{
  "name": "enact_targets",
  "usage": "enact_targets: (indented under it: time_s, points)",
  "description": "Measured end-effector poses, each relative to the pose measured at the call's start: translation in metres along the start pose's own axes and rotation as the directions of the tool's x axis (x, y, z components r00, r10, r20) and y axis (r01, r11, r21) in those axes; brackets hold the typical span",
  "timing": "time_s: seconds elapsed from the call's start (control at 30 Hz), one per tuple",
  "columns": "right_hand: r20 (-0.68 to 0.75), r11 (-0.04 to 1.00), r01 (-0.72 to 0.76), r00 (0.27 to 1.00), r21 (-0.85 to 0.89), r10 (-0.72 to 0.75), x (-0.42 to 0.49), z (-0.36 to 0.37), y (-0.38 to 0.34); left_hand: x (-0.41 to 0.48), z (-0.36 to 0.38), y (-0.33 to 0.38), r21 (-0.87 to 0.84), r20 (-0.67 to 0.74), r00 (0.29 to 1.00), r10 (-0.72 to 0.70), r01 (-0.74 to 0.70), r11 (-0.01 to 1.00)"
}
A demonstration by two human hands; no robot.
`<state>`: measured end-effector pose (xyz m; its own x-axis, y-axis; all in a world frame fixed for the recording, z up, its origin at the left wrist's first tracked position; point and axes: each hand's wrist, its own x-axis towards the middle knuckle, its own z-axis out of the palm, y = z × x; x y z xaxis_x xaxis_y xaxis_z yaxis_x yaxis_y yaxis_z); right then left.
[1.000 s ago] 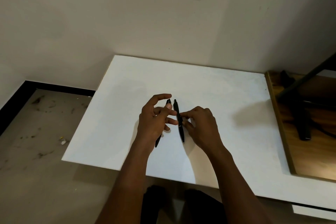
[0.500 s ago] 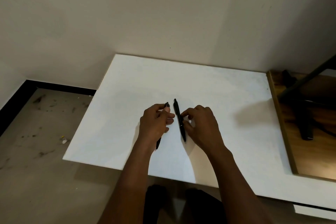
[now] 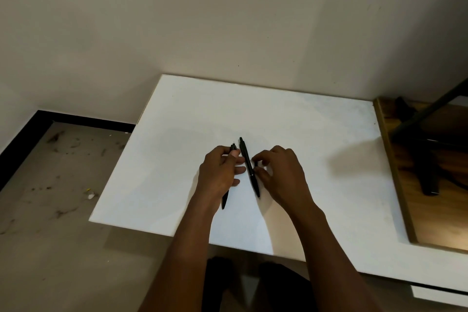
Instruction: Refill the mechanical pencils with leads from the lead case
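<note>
The left grip (image 3: pixel 220 172) is curled round one black pencil (image 3: pixel 225 197), low over the white desk (image 3: pixel 316 134). The right grip (image 3: pixel 281 172) pinches a small dark piece (image 3: pixel 256 163), too small to identify, just beside the second pencil (image 3: pixel 249 164), which lies flat between the hands.

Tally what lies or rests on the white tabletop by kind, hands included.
Black mechanical pencils: 2 (left pencil, right pencil)
Hands: 2 (left hand, right hand)
Total: 4

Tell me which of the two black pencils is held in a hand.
The left pencil: the left hand grips it. The other pencil lies on the table between the hands.
</note>
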<state>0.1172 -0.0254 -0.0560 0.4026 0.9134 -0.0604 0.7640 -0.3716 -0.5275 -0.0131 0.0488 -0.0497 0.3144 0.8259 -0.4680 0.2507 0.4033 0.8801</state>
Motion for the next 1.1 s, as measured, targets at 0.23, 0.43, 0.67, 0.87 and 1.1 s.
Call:
enact_targets:
  time_s: [0.23,0.43,0.67,0.87,1.1]
  points:
    - [-0.029,0.998,-0.063,0.998,0.025,0.064,0.003,0.005,0.005,-0.004,0.0,0.004,0.02,0.036,0.999,-0.001,0.0,1.0]
    - [-0.236,0.92,-0.097,0.952,0.379,0.197,0.002,-0.006,0.003,-0.009,0.0,0.007,0.006,-0.003,0.998,0.061,-0.061,0.998]
    - [-0.094,0.572,-0.081,0.958,0.817,0.269,-0.003,-0.033,0.007,-0.01,0.006,0.013,0.199,0.016,0.961,0.276,-0.273,0.941]
    - [-0.047,0.586,-0.096,0.974,0.805,0.223,-0.007,-0.035,0.009,-0.009,0.012,0.01,0.286,0.057,0.917,0.396,-0.395,0.873]
    - [-0.07,0.601,-0.081,0.972,0.795,0.224,-0.007,-0.036,0.005,-0.007,0.012,0.008,0.323,0.057,0.9,0.432,-0.426,0.845]
